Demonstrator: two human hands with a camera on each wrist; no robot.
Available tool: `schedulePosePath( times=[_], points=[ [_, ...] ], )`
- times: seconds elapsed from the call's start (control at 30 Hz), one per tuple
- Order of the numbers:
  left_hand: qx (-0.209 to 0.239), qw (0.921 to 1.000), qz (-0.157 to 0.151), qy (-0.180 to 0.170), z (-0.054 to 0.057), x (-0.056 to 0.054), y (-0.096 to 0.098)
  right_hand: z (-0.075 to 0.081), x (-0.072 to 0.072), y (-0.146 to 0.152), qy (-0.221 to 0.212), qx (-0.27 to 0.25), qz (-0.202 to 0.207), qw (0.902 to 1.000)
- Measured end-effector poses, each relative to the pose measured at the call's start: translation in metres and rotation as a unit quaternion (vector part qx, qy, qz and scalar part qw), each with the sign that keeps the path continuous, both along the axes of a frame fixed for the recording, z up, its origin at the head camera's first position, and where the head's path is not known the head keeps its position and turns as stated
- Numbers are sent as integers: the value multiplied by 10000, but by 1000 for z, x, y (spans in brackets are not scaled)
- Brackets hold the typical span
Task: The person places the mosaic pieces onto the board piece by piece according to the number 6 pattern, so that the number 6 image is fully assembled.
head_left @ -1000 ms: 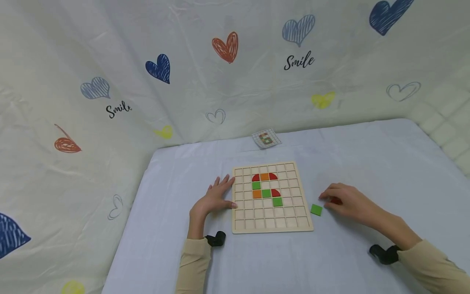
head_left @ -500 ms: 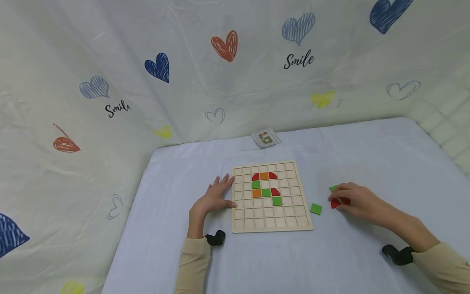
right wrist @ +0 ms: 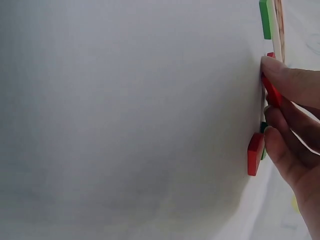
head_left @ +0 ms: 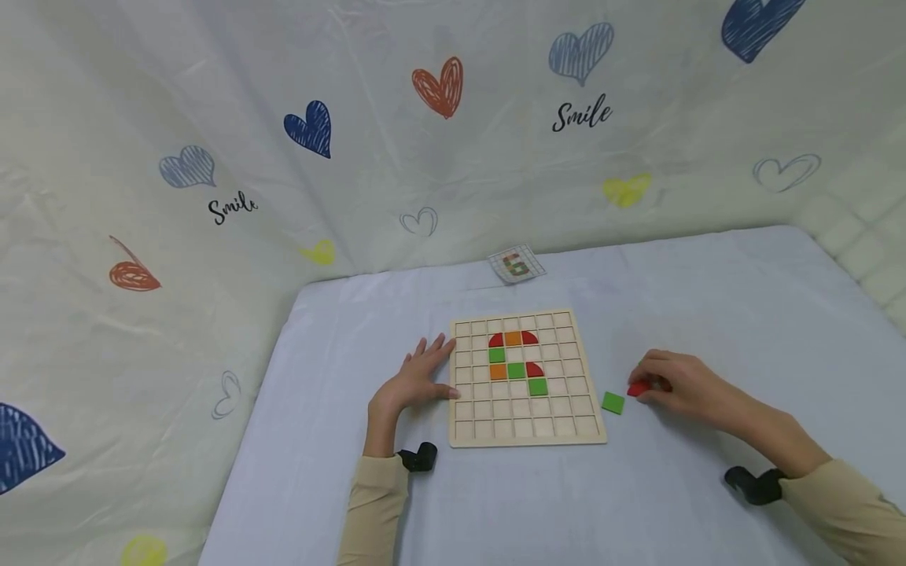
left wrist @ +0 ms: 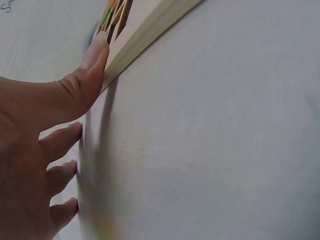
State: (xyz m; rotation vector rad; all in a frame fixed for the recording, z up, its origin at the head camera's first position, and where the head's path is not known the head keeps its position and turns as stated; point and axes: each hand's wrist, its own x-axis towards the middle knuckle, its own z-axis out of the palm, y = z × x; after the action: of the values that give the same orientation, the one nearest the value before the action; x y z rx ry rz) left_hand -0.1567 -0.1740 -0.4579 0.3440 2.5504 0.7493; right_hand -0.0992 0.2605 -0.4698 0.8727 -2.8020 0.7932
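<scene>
A square wooden grid board (head_left: pixel 495 431) lies on the table with red quarter-round, orange and green tiles set in some cells. My left hand (head_left: pixel 412 380) rests at its left edge with the fingers spread. In the left wrist view the thumb (left wrist: pixel 82 85) touches the board's rim (left wrist: pixel 145 37). To the right of the board my right hand (head_left: pixel 683 382) pinches a red tile (right wrist: pixel 271 92) between thumb and fingers, low over the table. Under that hand, a second red tile (right wrist: pixel 255 154) and part of a green one (right wrist: pixel 263 150) show in the right wrist view.
A loose green square tile (head_left: pixel 613 402) lies between the board and my right hand. Behind the board a small pattern card (head_left: pixel 517 265) lies at the table's back edge. A curtain printed with hearts (head_left: pixel 439 86) hangs behind the white-covered table (head_left: pixel 538 511).
My right hand first moved right, away from the loose green tile, then slightly back left. A red tile now shows at its fingertips. The left hand has stayed at the board.
</scene>
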Motion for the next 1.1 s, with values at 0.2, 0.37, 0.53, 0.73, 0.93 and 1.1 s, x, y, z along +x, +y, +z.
schedulePosePath(
  times=[0.2,0.37,0.53,0.73,0.93,1.1],
  points=[
    [-17,10000,-33,32,0,-1,1,3,-3,-8,-477,-80,-132,9987],
    [-9,10000,-11,5,1,-1,1,4,-5,-13,-310,-277,-8,9991],
    [35,10000,-10,10,1,0,1,7,-6,-21,-96,-590,293,9978],
    [-7,10000,-19,-7,0,0,0,13,-7,-35,-494,-688,419,9955],
    [6,10000,-38,7,1,0,0,17,-8,-50,-1043,-842,618,9890],
    [5,10000,-31,17,0,0,0,18,-8,-62,-1307,-913,713,9846]
  ],
)
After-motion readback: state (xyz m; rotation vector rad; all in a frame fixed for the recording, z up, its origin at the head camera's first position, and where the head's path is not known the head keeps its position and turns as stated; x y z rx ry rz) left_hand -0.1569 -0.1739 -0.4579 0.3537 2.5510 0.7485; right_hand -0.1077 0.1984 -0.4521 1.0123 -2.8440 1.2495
